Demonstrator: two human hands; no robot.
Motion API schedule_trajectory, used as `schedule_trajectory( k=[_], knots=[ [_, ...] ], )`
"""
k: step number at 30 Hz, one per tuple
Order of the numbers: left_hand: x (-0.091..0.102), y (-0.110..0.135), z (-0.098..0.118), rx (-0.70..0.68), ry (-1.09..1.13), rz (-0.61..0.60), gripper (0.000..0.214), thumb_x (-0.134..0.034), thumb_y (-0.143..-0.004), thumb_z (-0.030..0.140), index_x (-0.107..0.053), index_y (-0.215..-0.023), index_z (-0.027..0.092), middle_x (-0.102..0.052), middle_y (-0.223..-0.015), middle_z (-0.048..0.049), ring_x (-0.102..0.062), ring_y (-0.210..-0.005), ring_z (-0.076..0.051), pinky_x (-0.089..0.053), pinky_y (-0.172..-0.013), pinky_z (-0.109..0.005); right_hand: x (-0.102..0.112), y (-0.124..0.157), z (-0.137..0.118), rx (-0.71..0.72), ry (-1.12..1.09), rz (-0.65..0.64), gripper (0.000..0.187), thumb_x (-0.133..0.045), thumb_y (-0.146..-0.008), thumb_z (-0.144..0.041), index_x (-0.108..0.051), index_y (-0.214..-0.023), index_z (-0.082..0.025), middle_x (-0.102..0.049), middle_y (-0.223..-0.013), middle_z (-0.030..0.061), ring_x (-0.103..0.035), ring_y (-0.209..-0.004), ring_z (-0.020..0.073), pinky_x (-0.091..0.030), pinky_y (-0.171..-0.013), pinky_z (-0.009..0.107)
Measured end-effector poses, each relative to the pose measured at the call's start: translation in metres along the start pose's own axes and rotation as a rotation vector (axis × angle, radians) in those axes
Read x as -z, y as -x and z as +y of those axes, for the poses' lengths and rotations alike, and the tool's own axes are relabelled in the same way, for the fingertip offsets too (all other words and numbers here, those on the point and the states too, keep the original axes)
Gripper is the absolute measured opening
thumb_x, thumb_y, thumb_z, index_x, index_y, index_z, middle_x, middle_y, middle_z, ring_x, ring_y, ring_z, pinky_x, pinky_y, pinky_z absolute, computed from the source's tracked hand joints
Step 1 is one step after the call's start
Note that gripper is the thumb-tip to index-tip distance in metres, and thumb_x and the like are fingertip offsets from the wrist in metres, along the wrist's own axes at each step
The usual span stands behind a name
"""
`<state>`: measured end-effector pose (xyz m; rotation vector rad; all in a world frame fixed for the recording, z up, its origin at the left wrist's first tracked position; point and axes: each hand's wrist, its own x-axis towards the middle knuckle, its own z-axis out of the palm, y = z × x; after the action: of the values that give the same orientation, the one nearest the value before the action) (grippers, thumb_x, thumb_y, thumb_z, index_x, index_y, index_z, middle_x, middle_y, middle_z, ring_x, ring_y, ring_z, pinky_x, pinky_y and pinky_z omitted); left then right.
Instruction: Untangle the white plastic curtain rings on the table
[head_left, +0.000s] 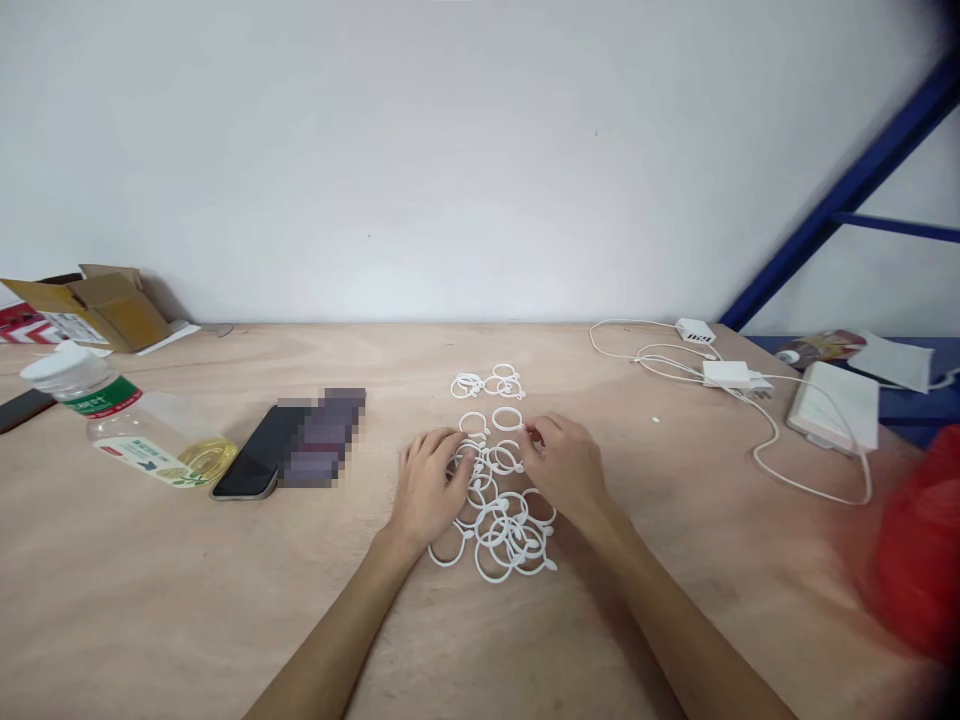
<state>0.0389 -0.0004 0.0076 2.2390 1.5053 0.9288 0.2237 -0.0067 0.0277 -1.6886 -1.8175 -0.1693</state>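
Many thin white plastic rings with small tabs lie on the wooden table between my hands, with a tangled pile of rings (517, 545) nearest me. My left hand (429, 488) rests at the left of the pile, palm down. Its fingers are stretched out and its thumb apart, partly covering a few rings. My right hand (566, 465) is at the right side, fingers curled, thumb and forefinger pinched at the edge of a single white ring (508, 430). Farther back lies a small group of rings (469, 381), apart from both hands.
To the left are a clear bottle (112, 430) with a white cap, a phone (251, 455), a pixelated patch and an opened cardboard box (112, 310). White cables, an adapter (726, 374) and a white box (834, 405) lie right. A red object (926, 540) stands at the right edge.
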Motion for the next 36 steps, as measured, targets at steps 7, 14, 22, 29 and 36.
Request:
schedule_trajectory(
  k=[7,14,22,29,36],
  knots=[
    [0.009,0.002,0.013,-0.082,0.257,0.087,0.040,-0.053,-0.088,0.032,-0.052,-0.126,0.021,-0.058,-0.127,-0.0091,-0.052,-0.118,-0.022,-0.040,-0.101,-0.040,0.012,0.005,0.000,0.132,-0.517,-0.144,0.014,-0.051,-0.088,-0.023,-0.065,-0.091,-0.021,-0.065,-0.091,0.0066,-0.059,-0.088,0.0191,-0.045,-0.079,0.032],
    [0.012,0.004,0.023,0.040,0.447,0.001,0.041,-0.070,-0.074,0.035,-0.064,-0.112,0.019,-0.070,-0.108,-0.0066,-0.066,-0.094,-0.021,-0.052,-0.084,-0.032,0.012,0.007,-0.014,-0.114,-0.958,-0.258,0.017,-0.058,-0.084,-0.033,-0.068,-0.091,-0.021,-0.066,-0.090,0.0042,-0.059,-0.081,0.0168,-0.046,-0.073,0.030],
    [0.008,0.009,0.023,-0.073,0.363,-0.011,0.033,-0.061,-0.082,0.034,-0.065,-0.109,0.016,-0.072,-0.102,-0.0083,-0.067,-0.086,-0.019,-0.053,-0.078,-0.031,0.007,0.010,-0.023,-0.330,-1.216,-0.373,0.022,-0.061,-0.080,-0.041,-0.065,-0.083,-0.020,-0.065,-0.082,0.0012,-0.060,-0.077,0.0161,-0.047,-0.071,0.028],
    [0.008,0.010,0.023,-0.158,0.331,-0.003,0.024,-0.053,-0.088,0.029,-0.066,-0.102,0.017,-0.072,-0.096,-0.0078,-0.067,-0.087,-0.019,-0.052,-0.078,-0.029,0.004,0.011,-0.028,-0.362,-1.234,-0.303,0.019,-0.065,-0.076,-0.039,-0.065,-0.074,-0.020,-0.065,-0.077,0.0019,-0.059,-0.075,0.0171,-0.047,-0.072,0.030],
    [0.011,0.010,0.021,-0.153,0.383,-0.014,0.027,-0.053,-0.087,0.029,-0.065,-0.106,0.015,-0.072,-0.100,-0.0097,-0.066,-0.091,-0.020,-0.052,-0.080,-0.030,-0.001,0.013,-0.026,-0.509,-1.406,-0.353,0.016,-0.072,-0.069,-0.036,-0.066,-0.070,-0.020,-0.068,-0.079,0.0017,-0.061,-0.073,0.0168,-0.047,-0.069,0.030]
  ],
)
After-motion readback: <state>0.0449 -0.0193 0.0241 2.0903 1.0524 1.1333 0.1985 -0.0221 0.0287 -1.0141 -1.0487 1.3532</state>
